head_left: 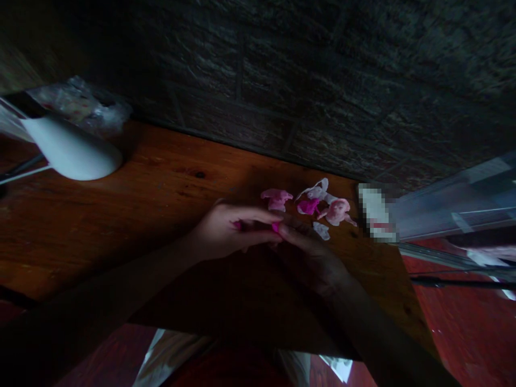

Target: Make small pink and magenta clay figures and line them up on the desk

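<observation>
A small bright magenta piece (276,227) of soft-looking material is pinched between the fingertips of both hands, above the wooden table. My left hand (234,228) is closed on it, and more magenta shows near the base of the thumb. My right hand (308,250) meets it from the right, thumb and finger closed on the same piece. Just beyond the hands lie a pink crumpled piece (277,199), a magenta piece (308,206), a white piece with a loop (318,191), a pale pink shape (337,211) and a small white scrap (321,230).
A white tapered vase-like object (74,148) stands at the left, with a clear plastic bag (88,107) behind it. A dark stone-pattern wall (242,80) borders the table (169,172) at the back. A blurred-out flat item (378,213) lies near the right edge.
</observation>
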`<state>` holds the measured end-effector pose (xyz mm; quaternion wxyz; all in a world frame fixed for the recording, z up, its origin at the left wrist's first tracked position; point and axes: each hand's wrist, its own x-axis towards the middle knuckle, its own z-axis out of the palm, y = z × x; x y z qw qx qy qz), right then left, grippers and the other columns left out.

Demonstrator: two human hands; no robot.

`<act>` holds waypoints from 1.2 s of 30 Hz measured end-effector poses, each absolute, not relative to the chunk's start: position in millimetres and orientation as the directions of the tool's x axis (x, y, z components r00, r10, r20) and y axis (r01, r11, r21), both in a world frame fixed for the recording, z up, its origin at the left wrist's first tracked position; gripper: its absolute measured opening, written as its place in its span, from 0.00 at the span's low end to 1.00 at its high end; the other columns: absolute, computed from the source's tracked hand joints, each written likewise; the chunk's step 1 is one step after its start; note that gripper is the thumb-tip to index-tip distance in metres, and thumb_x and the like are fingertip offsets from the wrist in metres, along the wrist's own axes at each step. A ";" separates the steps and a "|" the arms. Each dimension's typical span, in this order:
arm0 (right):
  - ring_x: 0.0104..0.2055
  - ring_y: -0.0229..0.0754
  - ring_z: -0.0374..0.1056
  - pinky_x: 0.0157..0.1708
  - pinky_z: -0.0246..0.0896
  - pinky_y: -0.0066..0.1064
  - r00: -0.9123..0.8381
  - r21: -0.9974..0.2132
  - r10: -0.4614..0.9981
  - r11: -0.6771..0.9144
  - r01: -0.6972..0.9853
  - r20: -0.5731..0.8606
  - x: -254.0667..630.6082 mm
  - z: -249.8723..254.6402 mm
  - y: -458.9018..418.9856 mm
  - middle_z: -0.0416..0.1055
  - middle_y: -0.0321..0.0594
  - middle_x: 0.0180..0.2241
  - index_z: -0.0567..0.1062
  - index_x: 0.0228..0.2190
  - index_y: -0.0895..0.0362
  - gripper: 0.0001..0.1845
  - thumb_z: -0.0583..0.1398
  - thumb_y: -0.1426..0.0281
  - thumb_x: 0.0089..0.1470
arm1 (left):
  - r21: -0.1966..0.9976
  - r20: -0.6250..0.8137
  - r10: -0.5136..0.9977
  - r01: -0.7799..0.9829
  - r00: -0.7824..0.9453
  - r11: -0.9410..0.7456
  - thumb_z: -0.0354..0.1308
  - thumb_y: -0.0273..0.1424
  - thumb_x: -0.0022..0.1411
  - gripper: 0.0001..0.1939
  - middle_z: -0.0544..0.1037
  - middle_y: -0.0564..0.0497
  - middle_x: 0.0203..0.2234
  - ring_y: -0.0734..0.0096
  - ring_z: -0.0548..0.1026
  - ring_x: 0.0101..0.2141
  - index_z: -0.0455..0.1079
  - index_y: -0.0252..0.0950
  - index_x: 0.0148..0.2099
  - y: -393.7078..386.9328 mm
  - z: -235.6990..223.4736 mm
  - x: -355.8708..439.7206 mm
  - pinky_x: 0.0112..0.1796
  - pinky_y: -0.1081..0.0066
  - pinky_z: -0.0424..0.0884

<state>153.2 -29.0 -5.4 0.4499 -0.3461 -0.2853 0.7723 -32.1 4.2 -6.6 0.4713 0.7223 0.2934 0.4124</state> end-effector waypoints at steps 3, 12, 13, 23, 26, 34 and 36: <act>0.34 0.34 0.71 0.40 0.65 0.28 -0.355 -0.742 0.884 -0.453 -0.494 -0.303 157.1 -3.7 -27.7 0.81 0.32 0.32 0.85 0.34 0.51 0.13 0.76 0.61 0.47 | 0.931 0.314 0.846 0.035 0.432 -0.364 0.69 0.29 0.62 0.10 0.86 0.50 0.26 0.80 0.74 0.15 0.83 0.35 0.46 5.7 -4.6 -31.1 0.17 0.82 0.69; 0.36 0.32 0.75 0.40 0.65 0.23 -0.371 -0.758 0.889 -0.434 -0.487 -0.270 153.4 -1.1 -28.5 0.83 0.32 0.35 0.85 0.39 0.50 0.16 0.77 0.65 0.46 | 0.870 0.430 0.808 0.054 0.403 -0.490 0.68 0.30 0.64 0.12 0.82 0.52 0.19 0.78 0.75 0.16 0.83 0.33 0.49 8.5 -3.4 -33.3 0.21 0.81 0.72; 0.36 0.32 0.75 0.40 0.66 0.24 -0.371 -0.768 0.892 -0.423 -0.481 -0.259 152.2 -1.7 -28.6 0.83 0.32 0.35 0.85 0.38 0.51 0.15 0.77 0.64 0.46 | 0.872 0.421 0.803 0.054 0.422 -0.486 0.68 0.31 0.64 0.13 0.83 0.51 0.21 0.77 0.76 0.17 0.82 0.33 0.50 7.6 -4.3 -34.2 0.21 0.80 0.73; 0.33 0.35 0.73 0.35 0.65 0.26 -0.368 -0.806 0.888 -0.422 -0.415 -0.275 151.6 -4.5 -29.1 0.82 0.34 0.32 0.85 0.35 0.51 0.15 0.76 0.58 0.47 | 0.831 0.438 0.722 0.065 0.536 -0.552 0.67 0.33 0.66 0.08 0.86 0.50 0.25 0.76 0.78 0.18 0.84 0.37 0.44 10.6 -3.0 -38.3 0.22 0.79 0.74; 0.37 0.37 0.75 0.37 0.66 0.27 -0.411 -0.804 0.874 -0.430 -0.410 -0.259 152.0 -6.4 -30.2 0.83 0.36 0.36 0.85 0.40 0.51 0.17 0.73 0.56 0.51 | 0.817 0.455 0.705 0.060 0.544 -0.574 0.65 0.32 0.67 0.07 0.85 0.51 0.22 0.76 0.79 0.19 0.84 0.36 0.41 12.6 0.8 -40.7 0.22 0.80 0.74; 0.36 0.34 0.75 0.37 0.65 0.25 -0.380 -0.752 0.885 -0.441 -0.491 -0.271 145.8 -5.3 -36.0 0.84 0.34 0.36 0.85 0.38 0.50 0.13 0.75 0.61 0.50 | 0.907 0.333 0.723 0.005 0.605 -0.422 0.64 0.26 0.66 0.09 0.88 0.50 0.31 0.76 0.82 0.22 0.81 0.36 0.48 16.1 4.7 -43.3 0.24 0.82 0.76; 0.37 0.35 0.75 0.36 0.65 0.25 -0.336 -0.741 0.898 -0.427 -0.518 -0.283 144.9 -4.7 -37.0 0.84 0.33 0.36 0.85 0.37 0.50 0.13 0.76 0.63 0.47 | 0.920 0.322 0.729 -0.017 0.604 -0.392 0.67 0.27 0.64 0.13 0.88 0.47 0.38 0.73 0.84 0.26 0.80 0.36 0.51 17.7 5.0 -44.4 0.26 0.80 0.78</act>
